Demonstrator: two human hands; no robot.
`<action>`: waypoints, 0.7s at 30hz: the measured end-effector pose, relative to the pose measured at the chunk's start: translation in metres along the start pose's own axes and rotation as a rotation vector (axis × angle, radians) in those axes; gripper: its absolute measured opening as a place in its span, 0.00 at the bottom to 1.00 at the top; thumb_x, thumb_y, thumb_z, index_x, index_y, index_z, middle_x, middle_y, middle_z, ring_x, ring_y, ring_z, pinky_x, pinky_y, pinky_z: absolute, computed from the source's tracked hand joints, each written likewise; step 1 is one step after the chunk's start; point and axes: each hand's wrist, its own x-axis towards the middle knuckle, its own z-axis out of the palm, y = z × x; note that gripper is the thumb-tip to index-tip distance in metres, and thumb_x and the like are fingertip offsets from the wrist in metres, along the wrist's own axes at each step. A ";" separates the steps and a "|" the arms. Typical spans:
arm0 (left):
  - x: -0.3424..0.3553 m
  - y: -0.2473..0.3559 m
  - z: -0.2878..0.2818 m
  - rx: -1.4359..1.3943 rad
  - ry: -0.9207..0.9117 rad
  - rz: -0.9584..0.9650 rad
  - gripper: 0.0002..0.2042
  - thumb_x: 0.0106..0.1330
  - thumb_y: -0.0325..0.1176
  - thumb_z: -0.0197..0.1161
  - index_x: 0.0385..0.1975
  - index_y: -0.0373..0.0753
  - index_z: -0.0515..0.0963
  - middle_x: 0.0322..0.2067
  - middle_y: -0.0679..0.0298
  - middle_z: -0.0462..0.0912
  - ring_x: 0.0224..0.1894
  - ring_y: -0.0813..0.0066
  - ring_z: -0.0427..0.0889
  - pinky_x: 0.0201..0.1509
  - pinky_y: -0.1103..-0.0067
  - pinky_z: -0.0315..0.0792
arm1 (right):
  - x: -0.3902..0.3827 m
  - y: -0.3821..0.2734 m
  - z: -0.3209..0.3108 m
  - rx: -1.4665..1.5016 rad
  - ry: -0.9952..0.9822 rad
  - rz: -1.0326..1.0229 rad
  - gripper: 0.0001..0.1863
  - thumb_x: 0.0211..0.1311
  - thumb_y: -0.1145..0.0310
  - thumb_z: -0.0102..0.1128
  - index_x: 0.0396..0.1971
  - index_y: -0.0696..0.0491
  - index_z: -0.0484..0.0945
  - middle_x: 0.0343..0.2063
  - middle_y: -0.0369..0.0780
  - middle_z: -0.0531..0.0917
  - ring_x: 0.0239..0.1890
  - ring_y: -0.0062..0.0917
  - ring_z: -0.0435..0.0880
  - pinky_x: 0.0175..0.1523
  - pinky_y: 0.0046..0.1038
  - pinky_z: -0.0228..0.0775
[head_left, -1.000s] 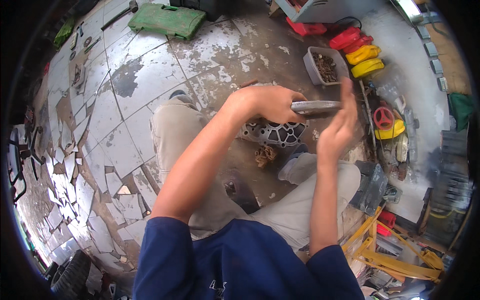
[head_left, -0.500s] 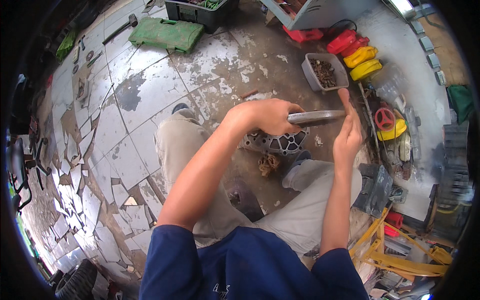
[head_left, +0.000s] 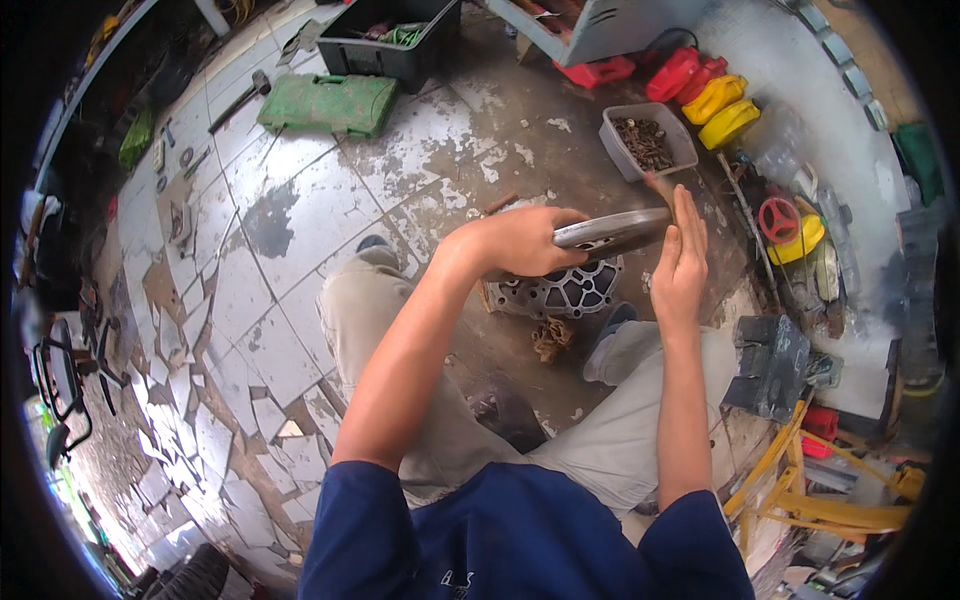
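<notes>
My left hand (head_left: 522, 242) grips the left edge of a round metal plate (head_left: 615, 229), thumb on top and fingers underneath. The plate is seen nearly edge-on, with a shiny rim and a darker underside. My right hand (head_left: 680, 268) is open, its fingers stretched out and the palm side against the plate's right edge. Below the plate, on the floor between my legs, lies a grey metal casing (head_left: 528, 299) with a ribbed, web-like face and bolt holes; my left hand and the plate hide its far part. A crumpled brown rag (head_left: 551, 341) lies at its near side.
Beyond my right hand stands a grey plastic tub (head_left: 628, 166) of small rusty parts. Red and yellow jugs (head_left: 715, 98) line the right wall. A green case (head_left: 328, 105) and black crate (head_left: 372, 58) lie ahead. Broken tiles (head_left: 205, 430) cover the left floor; a yellow frame (head_left: 835, 515) stands near right.
Both hands and the plate have shifted slightly left, and more of the plate's underside shows. My right hand has moved a little down along the plate's edge. The view has also shifted.
</notes>
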 end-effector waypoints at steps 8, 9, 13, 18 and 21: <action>0.000 0.014 -0.002 0.052 0.004 -0.073 0.26 0.68 0.45 0.65 0.63 0.40 0.74 0.52 0.47 0.83 0.54 0.52 0.82 0.58 0.68 0.74 | -0.009 0.018 0.004 -0.374 -0.021 -0.281 0.22 0.79 0.63 0.44 0.64 0.58 0.73 0.63 0.49 0.76 0.68 0.42 0.72 0.71 0.37 0.60; -0.004 0.014 -0.003 0.063 0.019 -0.097 0.27 0.67 0.45 0.65 0.63 0.39 0.74 0.52 0.47 0.84 0.55 0.53 0.83 0.58 0.68 0.73 | -0.011 0.008 0.020 -0.364 -0.093 -0.393 0.21 0.79 0.65 0.44 0.65 0.56 0.72 0.63 0.49 0.76 0.67 0.44 0.72 0.71 0.36 0.60; -0.004 0.009 0.004 0.075 0.091 -0.116 0.28 0.67 0.47 0.66 0.62 0.38 0.75 0.50 0.47 0.85 0.54 0.56 0.84 0.58 0.70 0.73 | 0.007 -0.004 -0.006 0.076 0.163 -0.088 0.23 0.79 0.63 0.44 0.67 0.56 0.70 0.67 0.47 0.72 0.69 0.41 0.71 0.75 0.47 0.51; -0.001 0.022 0.005 0.109 0.076 -0.204 0.27 0.67 0.47 0.66 0.61 0.37 0.76 0.48 0.48 0.85 0.52 0.56 0.84 0.56 0.69 0.74 | -0.007 0.012 0.014 -0.405 -0.129 -0.383 0.24 0.81 0.63 0.39 0.69 0.58 0.66 0.68 0.48 0.71 0.69 0.36 0.71 0.74 0.37 0.55; -0.003 0.022 0.004 0.060 0.094 -0.252 0.26 0.67 0.46 0.67 0.60 0.37 0.76 0.47 0.48 0.86 0.51 0.57 0.85 0.56 0.68 0.74 | 0.021 -0.018 -0.004 0.091 0.230 -0.309 0.24 0.78 0.65 0.46 0.69 0.57 0.68 0.65 0.49 0.73 0.69 0.41 0.69 0.74 0.47 0.52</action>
